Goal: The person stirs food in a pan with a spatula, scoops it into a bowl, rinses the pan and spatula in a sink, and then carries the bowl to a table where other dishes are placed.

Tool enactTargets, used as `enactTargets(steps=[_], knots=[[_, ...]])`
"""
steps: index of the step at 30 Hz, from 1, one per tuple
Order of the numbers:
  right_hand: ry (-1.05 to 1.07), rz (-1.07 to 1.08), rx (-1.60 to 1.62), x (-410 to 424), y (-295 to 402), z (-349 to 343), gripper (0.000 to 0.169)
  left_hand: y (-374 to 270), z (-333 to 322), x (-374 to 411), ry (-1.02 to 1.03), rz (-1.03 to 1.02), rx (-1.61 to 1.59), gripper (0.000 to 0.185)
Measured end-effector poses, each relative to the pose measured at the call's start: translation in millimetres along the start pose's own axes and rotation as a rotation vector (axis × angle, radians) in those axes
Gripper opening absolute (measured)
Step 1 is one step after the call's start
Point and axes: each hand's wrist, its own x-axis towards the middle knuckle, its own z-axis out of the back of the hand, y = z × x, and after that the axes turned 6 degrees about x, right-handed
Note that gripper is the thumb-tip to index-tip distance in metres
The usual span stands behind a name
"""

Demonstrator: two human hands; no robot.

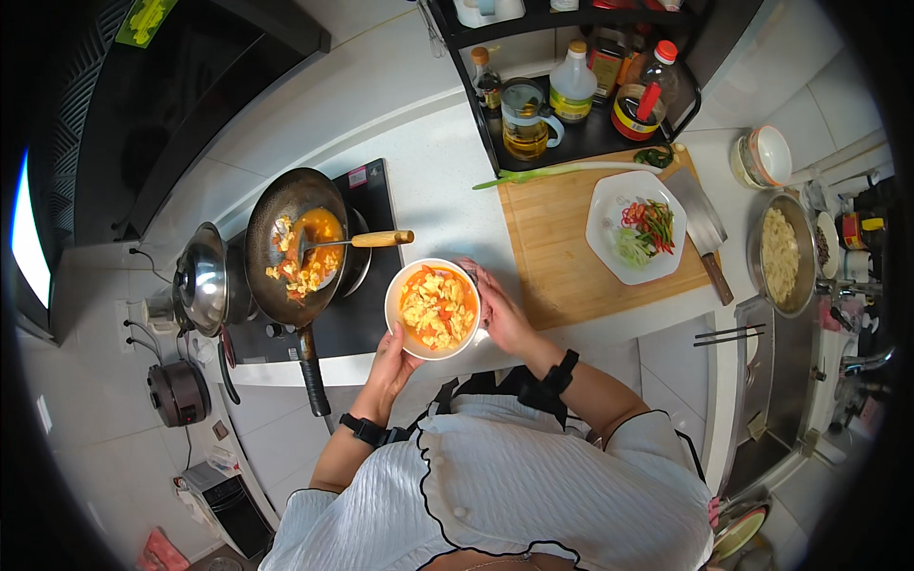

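Both hands hold a white bowl [392, 291] of scrambled egg and tomato [438, 308] in front of my body. My left hand [394, 360] grips the near left side, thumb on the rim. My right hand [505, 314] supports the right side, with a patterned cloth [475, 275] partly visible between hand and bowl. Left of the bowl sits a dark wok [268, 214] on the stove, containing more egg, tomato and orange sauce. A spatula with a wooden handle [383, 239] rests in it, its blade partly hidden by food.
A cutting board [546, 271] bears a plate of sliced vegetables [607, 250], a cleaver [696, 207] and a scallion [564, 171]. Behind stands a bottle rack [493, 153]. A lidded steel pot [202, 278] is beyond the wok. At right are a steel bowl [805, 296] and sink [778, 407].
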Motion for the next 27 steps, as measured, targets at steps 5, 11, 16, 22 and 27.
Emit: enactTargets(steps=[5,11,16,22,27], knots=[[-0.269,-0.157,0.410,-20.3,-37.1,4.1,0.040,13.5,3.0,13.7,-0.025,-0.125,0.074,0.051],[-0.165,-0.284,0.019,-14.6,-10.3,17.4,0.041,13.7,20.5,5.5,-0.132,-0.090,0.020,0.042],[0.002,0.414,-1.552,15.1,-4.3,40.9,0.052,22.6,47.3,-20.4,-0.118,-0.081,-0.152,0.051],[0.442,0.371,-1.827,-3.4,-58.7,18.9,0.067,30.4,72.7,-60.2,-0.207,-0.115,-0.197,0.056],[0.546,0.367,-2.129,0.4,-58.5,38.0,0.072,39.7,82.3,-90.2,-0.245,-0.141,-0.224,0.058]])
